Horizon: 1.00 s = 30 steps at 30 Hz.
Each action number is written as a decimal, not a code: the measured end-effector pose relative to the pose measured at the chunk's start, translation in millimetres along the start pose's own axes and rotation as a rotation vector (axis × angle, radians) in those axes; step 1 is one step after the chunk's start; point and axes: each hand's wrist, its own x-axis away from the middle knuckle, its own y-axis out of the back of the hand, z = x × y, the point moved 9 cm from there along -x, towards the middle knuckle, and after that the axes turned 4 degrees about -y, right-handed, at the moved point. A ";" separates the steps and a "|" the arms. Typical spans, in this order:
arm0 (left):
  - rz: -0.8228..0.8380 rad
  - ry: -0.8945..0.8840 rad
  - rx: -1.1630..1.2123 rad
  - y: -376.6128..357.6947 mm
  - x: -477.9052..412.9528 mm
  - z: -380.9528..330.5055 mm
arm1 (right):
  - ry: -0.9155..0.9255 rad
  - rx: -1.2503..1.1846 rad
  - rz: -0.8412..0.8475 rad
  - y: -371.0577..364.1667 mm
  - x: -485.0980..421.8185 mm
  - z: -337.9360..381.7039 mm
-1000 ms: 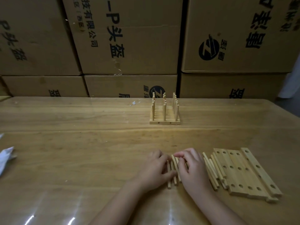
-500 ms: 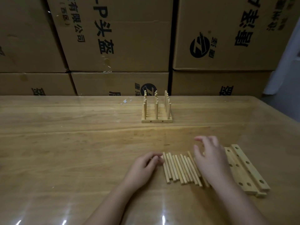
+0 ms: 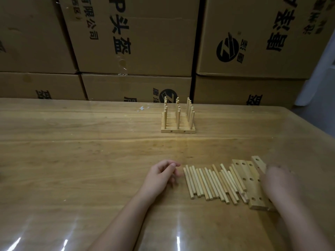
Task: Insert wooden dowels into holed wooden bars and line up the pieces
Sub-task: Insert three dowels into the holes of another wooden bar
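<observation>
The dowels [image 3: 212,183], bunched a second ago, now lie in a row. Left of them the left hand [image 3: 161,176] rests loosely curled, empty. Right of them the blurred right hand [image 3: 279,185] has reached the holed bars [image 3: 247,171], grip unreadable, likely fetching one. Beyond the dowels stands a pegged rack [image 3: 178,122].

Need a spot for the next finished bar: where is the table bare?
Bare: table left of the left hand and pegged rack; also the band between rack and loose dowels. Crowded: near right, where dowels, holed bars and right hand meet.
</observation>
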 end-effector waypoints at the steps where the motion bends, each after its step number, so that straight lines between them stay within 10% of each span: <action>1: 0.000 0.004 0.005 0.1 0.1 0.3 | 0.046 -0.099 -0.012 4.9 3.2 9.7; 7: 0.019 0.004 0.017 -1.4 1.6 -1.6 | 0.323 -0.964 0.376 5.7 61.6 102.0; 12: 0.021 -0.041 0.050 -5.2 2.5 -8.6 | 0.388 -1.129 0.331 -1.2 93.5 139.4; 21: 0.080 -0.005 0.172 -4.6 1.6 -4.7 | 0.723 -1.063 0.142 2.8 126.4 149.3; 24: -0.050 0.102 0.283 12.3 -2.7 7.9 | 0.811 -0.773 -0.161 15.0 127.2 139.7; 30: -0.135 0.162 0.584 23.3 -11.7 21.8 | 0.791 -0.409 -0.141 -9.0 125.0 154.3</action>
